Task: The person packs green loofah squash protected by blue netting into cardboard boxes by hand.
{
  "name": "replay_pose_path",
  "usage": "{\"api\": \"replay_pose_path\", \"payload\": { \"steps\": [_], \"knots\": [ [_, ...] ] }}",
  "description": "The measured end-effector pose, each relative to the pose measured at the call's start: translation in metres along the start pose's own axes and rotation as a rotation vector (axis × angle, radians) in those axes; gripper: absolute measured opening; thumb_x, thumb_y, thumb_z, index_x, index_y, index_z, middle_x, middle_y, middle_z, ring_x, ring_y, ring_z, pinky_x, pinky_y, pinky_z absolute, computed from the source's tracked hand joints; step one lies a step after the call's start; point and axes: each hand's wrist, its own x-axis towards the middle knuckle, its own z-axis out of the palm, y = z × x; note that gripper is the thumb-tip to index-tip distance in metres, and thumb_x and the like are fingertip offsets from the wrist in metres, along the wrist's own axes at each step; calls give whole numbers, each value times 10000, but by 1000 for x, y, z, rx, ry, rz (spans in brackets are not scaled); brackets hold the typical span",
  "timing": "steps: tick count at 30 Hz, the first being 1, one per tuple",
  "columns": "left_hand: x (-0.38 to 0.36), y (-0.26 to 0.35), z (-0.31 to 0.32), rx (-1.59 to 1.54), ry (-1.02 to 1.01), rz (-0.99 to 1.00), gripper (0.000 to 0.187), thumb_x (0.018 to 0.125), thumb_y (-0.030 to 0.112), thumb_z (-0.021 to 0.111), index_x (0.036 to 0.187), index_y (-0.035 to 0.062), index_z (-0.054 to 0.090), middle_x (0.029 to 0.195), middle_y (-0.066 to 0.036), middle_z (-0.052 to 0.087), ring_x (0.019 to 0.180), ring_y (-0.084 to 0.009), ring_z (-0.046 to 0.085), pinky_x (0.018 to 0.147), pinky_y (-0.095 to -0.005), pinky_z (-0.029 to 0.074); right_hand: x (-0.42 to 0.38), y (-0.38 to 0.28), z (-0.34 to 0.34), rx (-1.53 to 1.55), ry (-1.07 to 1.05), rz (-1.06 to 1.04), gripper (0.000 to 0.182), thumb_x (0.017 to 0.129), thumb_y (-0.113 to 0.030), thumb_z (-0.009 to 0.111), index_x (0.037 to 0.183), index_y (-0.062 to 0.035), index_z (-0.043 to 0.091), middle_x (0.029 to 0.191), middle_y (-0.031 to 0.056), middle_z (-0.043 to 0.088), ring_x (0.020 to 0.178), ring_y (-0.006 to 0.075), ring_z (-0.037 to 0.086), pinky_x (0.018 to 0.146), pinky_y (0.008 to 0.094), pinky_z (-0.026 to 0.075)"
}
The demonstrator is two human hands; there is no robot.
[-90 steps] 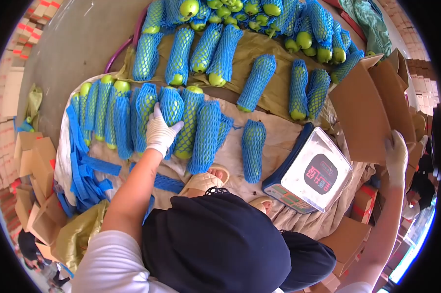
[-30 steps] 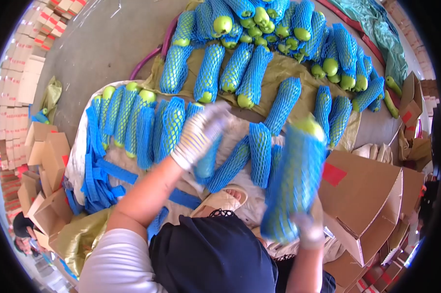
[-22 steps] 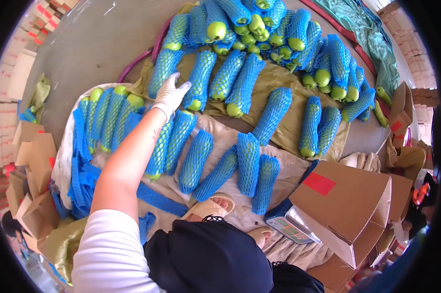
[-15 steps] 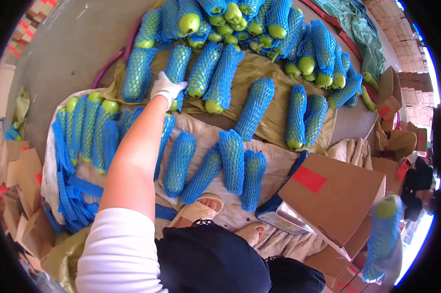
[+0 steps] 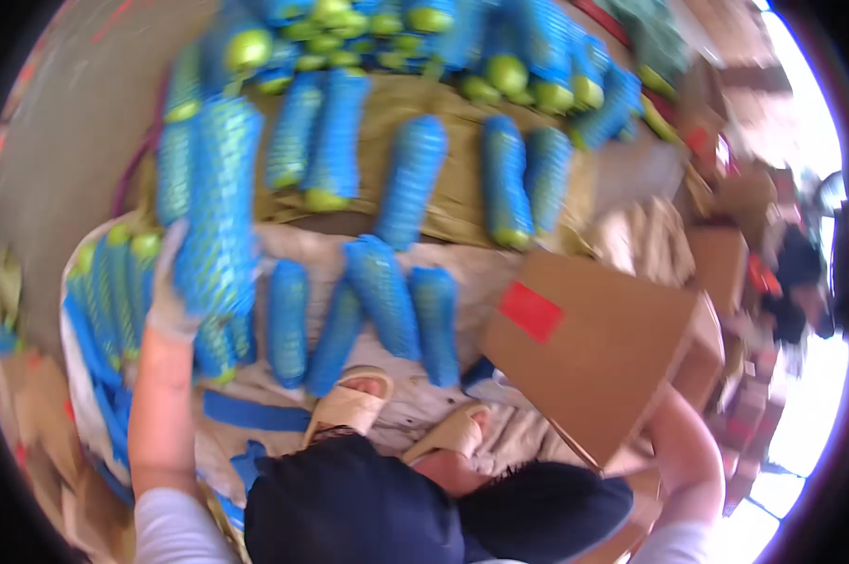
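Note:
My left hand (image 5: 172,287), in a white glove, is closed round a large green gourd in a blue foam net (image 5: 222,207), lifted off the sheet and blurred. Below it, other netted gourds lie on the pale cloth. My right forearm (image 5: 683,446) reaches into the open side of a cardboard box (image 5: 584,348) with a red patch. The right hand is hidden by the box, so its fingers and anything in them do not show.
Netted gourds (image 5: 415,179) lie spaced over the brown sheet (image 5: 462,103), with a heap behind them. Several more (image 5: 114,291) stand in a row at the left, near loose blue nets (image 5: 255,412). My sandalled feet (image 5: 349,404) rest on the cloth. Cartons stand at the right.
My left hand has taken up a netted gourd from the brown sheet and drawn it back. The netted gourd blurred at the right has left view, and my right arm now reaches into the box.

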Motion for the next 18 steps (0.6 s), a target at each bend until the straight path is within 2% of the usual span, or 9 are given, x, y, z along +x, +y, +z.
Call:
{"api": "replay_pose_path", "payload": {
  "steps": [2, 4, 6, 8, 10, 11, 13, 15, 18],
  "knots": [
    [-14, -13, 23, 8, 102, 0, 727, 934, 564, 408, 1381, -9, 394, 1260, -227, 539, 993, -343, 634, 839, -490, 540, -22, -3, -1, -84, -8, -3, 527, 695, -284, 750, 1149, -66, 596, 968, 156, 655, 892, 328, 642, 821, 409, 505],
    [-23, -23, 36, -27, -32, -1, 753, 925, 573, 435, 1401, -7, 362, 1290, -230, 529, 1014, -353, 634, 759, -509, 563, -66, -19, -32, -90, -27, 69, 484, 730, -286, 736, 1144, -73, 604, 973, 154, 655, 900, 330, 639, 824, 415, 501],
    [-33, -29, 52, -44, -165, -71, 782, 913, 588, 454, 1406, -9, 346, 1282, -253, 518, 1000, -368, 635, 748, -514, 567, -123, -69, -121, 86, 212, 196, 426, 746, -230, 724, 1124, -61, 621, 1035, 145, 652, 950, 322, 631, 845, 416, 501],
    [-40, -23, 82, -44, -269, -97, 811, 900, 602, 473, 1412, -11, 330, 1275, -276, 507, 986, -384, 637, 736, -520, 570, -167, -95, -146, 132, 622, 65, 423, 714, -186, 717, 1112, -69, 632, 1073, 129, 646, 984, 322, 630, 851, 421, 511],
    [-58, -23, 139, 20, -392, -167, 905, 866, 566, 572, 1454, -29, 228, 1227, -304, 516, 961, -413, 634, 692, -501, 584, -192, -117, -160, 37, 843, -77, 416, 730, -189, 700, 1122, -85, 606, 1067, 144, 643, 1042, 356, 620, 917, 479, 474],
    [-68, -19, 173, 51, -406, -230, 952, 844, 558, 612, 1449, -57, 209, 1231, -316, 511, 932, -413, 643, 717, -511, 585, -194, -130, -163, -46, 996, -129, 436, 738, -196, 695, 1157, -143, 590, 1090, 146, 638, 1048, 376, 614, 912, 508, 464],
    [-101, -31, 252, 364, -267, 6, 855, 881, 561, 538, 1405, -72, 303, 1284, -316, 492, 1074, -413, 590, 898, -510, 501, -201, -155, -169, -205, 1185, -216, 456, 756, -217, 669, 1197, -256, 562, 1122, 142, 634, 1052, 397, 605, 906, 541, 446],
    [-125, -41, 304, 538, -163, 123, 818, 900, 562, 501, 1383, -80, 349, 1311, -316, 483, 1145, -412, 563, 988, -509, 459, -194, -171, -173, -262, 1307, -297, 490, 730, -225, 660, 1207, -260, 552, 1101, 132, 641, 1014, 368, 625, 911, 522, 451],
    [-98, -40, 349, 496, -461, -432, 703, 953, 536, 411, 1352, -42, 434, 1259, -212, 558, 1081, -308, 588, 1000, -412, 439, -198, -169, -176, -205, 1308, -309, 572, 675, -217, 676, 1227, -206, 530, 1062, 131, 647, 963, 342, 642, 908, 496, 464]
  ]
}}
